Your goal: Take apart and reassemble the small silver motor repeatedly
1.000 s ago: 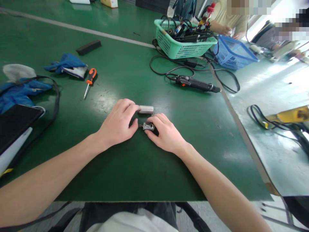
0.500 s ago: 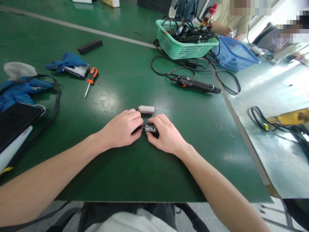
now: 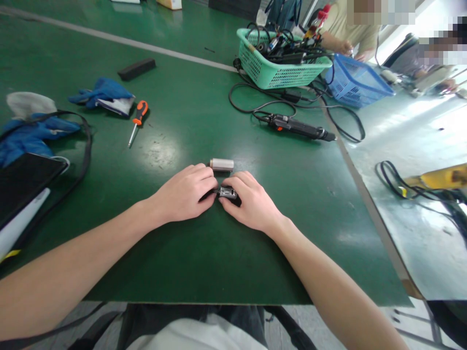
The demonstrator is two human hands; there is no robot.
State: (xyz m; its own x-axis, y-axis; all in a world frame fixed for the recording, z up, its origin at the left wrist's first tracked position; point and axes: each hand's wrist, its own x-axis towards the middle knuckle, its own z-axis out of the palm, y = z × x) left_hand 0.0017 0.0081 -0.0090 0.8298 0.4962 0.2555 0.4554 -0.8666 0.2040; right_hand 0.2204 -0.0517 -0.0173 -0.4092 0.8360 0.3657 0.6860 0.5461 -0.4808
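Note:
Both my hands rest on the green table (image 3: 204, 262) near its front edge. My right hand (image 3: 250, 201) is closed around a small grey and black motor-like part (image 3: 226, 193). My left hand (image 3: 184, 193) has its fingers curled and pinches the left end of that same part. Just beyond my fingertips lies a short silver metal cylinder (image 3: 222, 165), untouched.
An orange-handled screwdriver (image 3: 137, 119), blue gloves (image 3: 102, 92) and a black block (image 3: 136, 68) lie at the left. A corded electric screwdriver (image 3: 297, 127), a green basket (image 3: 279, 65) of tools and a blue basket (image 3: 352, 80) are at the back right. Other people work beyond them.
My left hand has left the silver cylinder and drawn back to the small part held by my right hand. The cylinder stays on the table.

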